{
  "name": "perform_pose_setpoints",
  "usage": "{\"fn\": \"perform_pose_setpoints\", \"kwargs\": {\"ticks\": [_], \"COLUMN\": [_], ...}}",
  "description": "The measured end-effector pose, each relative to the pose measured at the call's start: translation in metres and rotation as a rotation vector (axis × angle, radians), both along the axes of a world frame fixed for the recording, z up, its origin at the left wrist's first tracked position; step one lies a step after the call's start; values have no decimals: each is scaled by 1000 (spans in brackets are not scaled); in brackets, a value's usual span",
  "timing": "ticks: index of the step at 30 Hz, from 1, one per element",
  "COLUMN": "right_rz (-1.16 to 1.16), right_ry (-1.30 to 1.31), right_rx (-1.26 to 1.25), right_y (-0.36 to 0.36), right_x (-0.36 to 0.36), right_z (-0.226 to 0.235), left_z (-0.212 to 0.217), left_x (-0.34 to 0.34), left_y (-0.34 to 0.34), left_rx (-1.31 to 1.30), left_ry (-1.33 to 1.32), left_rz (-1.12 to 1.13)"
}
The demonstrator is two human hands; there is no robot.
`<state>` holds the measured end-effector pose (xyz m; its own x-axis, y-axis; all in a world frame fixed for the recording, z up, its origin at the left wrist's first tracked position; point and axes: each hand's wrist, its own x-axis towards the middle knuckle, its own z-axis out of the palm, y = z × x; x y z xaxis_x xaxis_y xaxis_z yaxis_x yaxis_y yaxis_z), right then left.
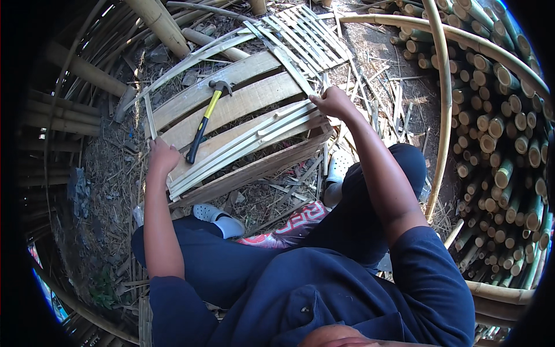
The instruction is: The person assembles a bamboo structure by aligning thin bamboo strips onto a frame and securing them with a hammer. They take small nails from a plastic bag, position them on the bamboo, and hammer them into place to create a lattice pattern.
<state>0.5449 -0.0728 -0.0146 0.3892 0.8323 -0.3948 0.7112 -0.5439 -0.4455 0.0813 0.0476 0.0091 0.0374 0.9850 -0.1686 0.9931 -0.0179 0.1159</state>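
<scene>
My left hand [163, 156] is closed round the near end of a thin bamboo strip [150, 115] at the left side of a low wooden slatted platform [231, 104]. Over at its right side, my right hand [336, 103] grips the near end of another pale bamboo strip [293, 70]. Both strips run away from me toward a long strip [196, 59] along the far side; their joints are too small to make out. Between my hands a claw hammer [207, 120] with a black and yellow handle lies on the slats. Several loose narrow strips [248, 144] lie on the near slats.
A bamboo lattice panel [306, 37] lies beyond the platform. Cut bamboo poles [491, 127] are stacked at the right behind a curved pole [442, 115]. Thick poles [156, 26] stand far left. Shavings and scraps litter the ground. A printed sack [289, 225] lies between my legs.
</scene>
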Motion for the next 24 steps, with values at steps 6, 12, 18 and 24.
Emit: {"fn": "perform_pose_setpoints", "kwargs": {"ticks": [6, 12, 18, 24], "right_rz": [374, 241, 404, 325], "right_ry": [-170, -242, -284, -241], "right_rx": [-192, -151, -210, -321], "right_y": [31, 45, 73, 82], "right_x": [6, 6, 7, -10], "right_z": [40, 25, -4, 14], "left_z": [-21, -32, -47, -76], "left_x": [-69, -72, -84, -121], "left_y": [4, -6, 0, -4], "left_rx": [-333, -236, -184, -50], "left_ry": [57, -108, -113, -610], "left_rz": [205, 248, 198, 216]}}
